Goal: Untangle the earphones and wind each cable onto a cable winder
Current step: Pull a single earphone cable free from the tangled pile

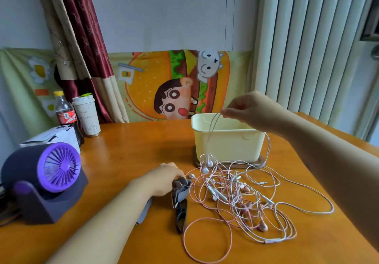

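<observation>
Head view: right hand (244, 108) pinches a white cable (212, 128) above the yellow bin (235, 146); the earphone tangle (231, 194) lies before the bin. Left hand (166, 179) seems to grip the cable winders (181, 195) left of it. Lifting further could cinch knots tight.

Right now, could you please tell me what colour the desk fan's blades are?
The fan blades are purple, seen best in the head view.

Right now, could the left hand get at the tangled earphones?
Probably yes: the left hand holds the grey cable winders right beside the tangled earphones, with nothing standing between them.
</observation>
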Demonstrator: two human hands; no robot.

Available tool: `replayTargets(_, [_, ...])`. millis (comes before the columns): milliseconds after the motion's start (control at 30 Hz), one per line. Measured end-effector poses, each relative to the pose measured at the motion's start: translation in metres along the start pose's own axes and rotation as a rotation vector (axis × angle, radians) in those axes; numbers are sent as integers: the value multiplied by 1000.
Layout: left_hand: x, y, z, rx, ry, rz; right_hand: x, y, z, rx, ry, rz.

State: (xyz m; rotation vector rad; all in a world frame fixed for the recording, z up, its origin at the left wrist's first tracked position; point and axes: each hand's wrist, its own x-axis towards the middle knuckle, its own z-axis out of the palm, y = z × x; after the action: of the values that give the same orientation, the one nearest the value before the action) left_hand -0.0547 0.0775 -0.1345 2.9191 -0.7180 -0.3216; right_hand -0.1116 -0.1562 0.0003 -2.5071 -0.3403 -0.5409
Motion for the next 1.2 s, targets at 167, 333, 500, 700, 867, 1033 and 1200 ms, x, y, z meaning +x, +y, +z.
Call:
replayTargets(167, [-1, -2, -10, -49, 102, 38, -3, -4, -5, 9, 11, -20])
replayTargets(333, [-8, -9, -29, -264, 263, -18, -6, -10, -4, 52, 3, -65])
replayTargets(500, [-18, 6, -61, -601, 374, 68, -6, -24, -18, 58, 18, -126])
replayTargets(700, [-35, 57, -97, -808, 264, 286, -11, -37, -32, -11, -39, -210])
replayTargets(867, [-36, 79, -101, -1063, 136, 299, -19, -38, -32, -144, -158, -214])
replayTargets(1033, [-44, 89, -101, -1265, 15, 281, -22, -37, -33, -172, -124, -231])
replayTargets(1200, [-49, 92, -99, -1061, -3, 302, -21, -35, -36, -117, -96, -202])
